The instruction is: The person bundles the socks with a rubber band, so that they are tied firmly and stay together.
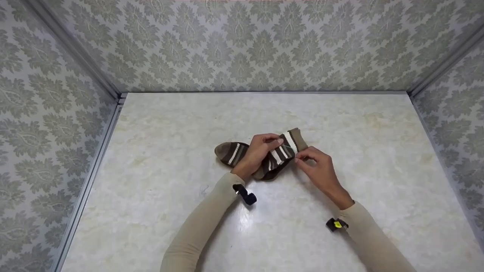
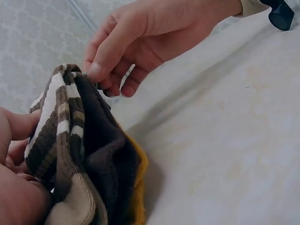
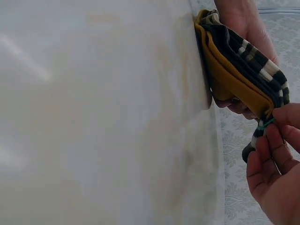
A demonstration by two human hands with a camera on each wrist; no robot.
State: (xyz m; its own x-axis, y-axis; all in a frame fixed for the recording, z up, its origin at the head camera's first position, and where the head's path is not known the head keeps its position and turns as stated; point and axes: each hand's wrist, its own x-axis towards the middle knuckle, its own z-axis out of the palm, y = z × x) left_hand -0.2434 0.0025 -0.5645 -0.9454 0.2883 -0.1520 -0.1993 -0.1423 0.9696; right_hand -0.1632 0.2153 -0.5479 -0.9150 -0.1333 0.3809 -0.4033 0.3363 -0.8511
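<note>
A bundle of striped socks (image 1: pixel 230 153) in brown, tan and white lies slantwise in the head view, cuffs toward the upper right. My left hand (image 1: pixel 257 153) grips it across the middle. Between the striped layers, a dark sock (image 2: pixel 105 140) and a mustard sock (image 3: pixel 229 75) show in the wrist views. A thin green band (image 3: pixel 267 123) runs round the bundle near the cuffs. My right hand (image 1: pixel 320 170) pinches this band between thumb and fingers at the bundle's edge; its exact hold is partly hidden by the fingertips.
The bundle is over a pale marbled table (image 1: pixel 170 124). Patterned wall panels (image 1: pixel 261 45) stand behind it and on both sides, with metal strips (image 1: pixel 89 170) along the edges. Dark wrist-worn devices (image 1: pixel 247 196) sit on both sleeves.
</note>
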